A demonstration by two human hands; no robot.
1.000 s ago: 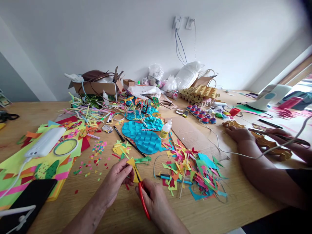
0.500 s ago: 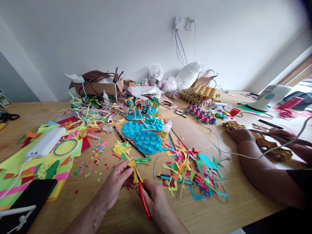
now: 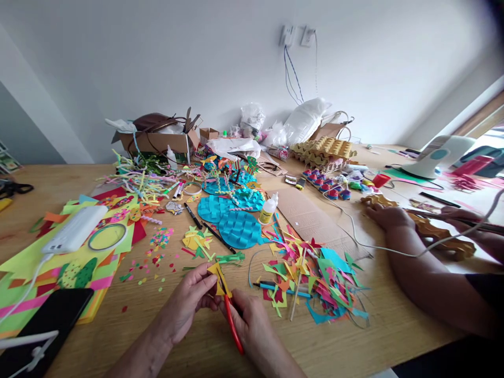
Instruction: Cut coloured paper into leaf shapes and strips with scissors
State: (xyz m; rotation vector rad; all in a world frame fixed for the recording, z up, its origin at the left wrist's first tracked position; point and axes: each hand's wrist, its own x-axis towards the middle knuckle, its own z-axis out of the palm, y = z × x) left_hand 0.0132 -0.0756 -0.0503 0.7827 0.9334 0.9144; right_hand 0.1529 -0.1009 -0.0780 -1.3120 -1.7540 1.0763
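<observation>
My left hand (image 3: 195,296) pinches a small orange-yellow paper piece (image 3: 214,271) between thumb and fingers, above the wooden table near its front edge. Red-handled scissors (image 3: 233,325) are in my right hand (image 3: 252,320), my fingers wrapped round the handles. Their blades reach up to the paper, against its right side. Just beyond my hands lie green paper strips and a yellow paper fish (image 3: 191,240). To the right is a heap of coloured paper scraps (image 3: 326,283) with a blue pen (image 3: 285,290) at its left.
Blue paper discs (image 3: 240,229) and a glue bottle (image 3: 268,209) stand ahead. At left are coloured sheets (image 3: 23,268), a white power bank (image 3: 74,229) and a black phone (image 3: 51,325). Another person's hands at right hold an egg-carton strip (image 3: 437,233).
The paper piece in my left hand has tilted and shifted slightly, and the scissor blades look a little closer together. The view has moved very slightly.
</observation>
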